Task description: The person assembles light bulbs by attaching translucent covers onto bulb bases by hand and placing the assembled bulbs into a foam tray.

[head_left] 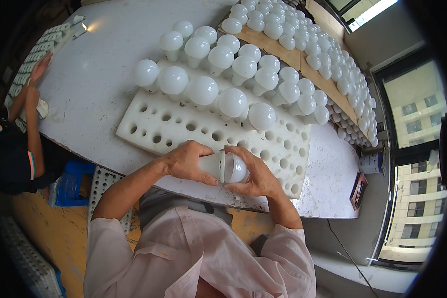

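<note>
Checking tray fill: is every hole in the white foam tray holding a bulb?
No, the white foam tray has many bare holes along its near rows.

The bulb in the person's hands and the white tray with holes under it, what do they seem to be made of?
The bulb, held between the left hand and right hand, looks like plastic: a milky, slightly glossy dome on a matt white base. It could be frosted glass. The tray looks like white foam, going by its thick, soft-edged, dull surface and rough round holes.
</note>
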Motion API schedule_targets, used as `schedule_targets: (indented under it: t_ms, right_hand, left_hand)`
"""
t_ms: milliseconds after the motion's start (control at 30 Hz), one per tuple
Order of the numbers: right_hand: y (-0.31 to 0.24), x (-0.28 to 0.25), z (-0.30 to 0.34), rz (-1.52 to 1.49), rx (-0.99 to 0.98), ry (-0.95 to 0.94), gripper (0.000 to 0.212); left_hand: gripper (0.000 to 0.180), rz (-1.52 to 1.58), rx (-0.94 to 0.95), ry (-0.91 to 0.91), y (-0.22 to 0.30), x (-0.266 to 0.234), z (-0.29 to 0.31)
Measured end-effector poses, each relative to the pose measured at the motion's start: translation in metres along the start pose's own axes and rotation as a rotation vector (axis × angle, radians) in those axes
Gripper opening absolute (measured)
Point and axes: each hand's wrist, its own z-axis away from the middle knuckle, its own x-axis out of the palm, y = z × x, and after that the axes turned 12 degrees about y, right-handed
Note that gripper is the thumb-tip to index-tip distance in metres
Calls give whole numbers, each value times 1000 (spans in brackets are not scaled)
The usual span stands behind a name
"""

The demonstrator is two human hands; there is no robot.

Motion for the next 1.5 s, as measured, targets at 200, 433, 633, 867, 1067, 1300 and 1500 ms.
schedule_targets:
  t_ms: [200, 433, 633, 867, 1067, 1300, 1500]
  right_hand:
    - [-3, 2, -5, 124, -78, -105, 87]
    - [-4, 11, -5, 130, -70, -60, 81]
    - [2, 33, -14, 103, -430, 180, 64]
    - [10, 46, -13, -6, -540, 269, 42]
    - [19, 45, -16, -41, -507, 294, 38]
    - [16, 39, -21, -205, -229, 366, 82]
    - [14, 30, -14, -206, -195, 310, 88]
  left_hand:
    - [57, -20, -33, -21, -2, 2, -2]
    - [60, -32, -64, -68, 1, 2, -3]
    - [63, -54, 9, -67, -6, 3, -4]
    - [59, -108, -29, -163, -6, 2, -7]
    - [61, -103, 8, -140, -6, 2, -10]
    - [55, 449, -266, -164, -9, -6, -13]
    - [49, 539, -411, -212, -5, -3, -17]
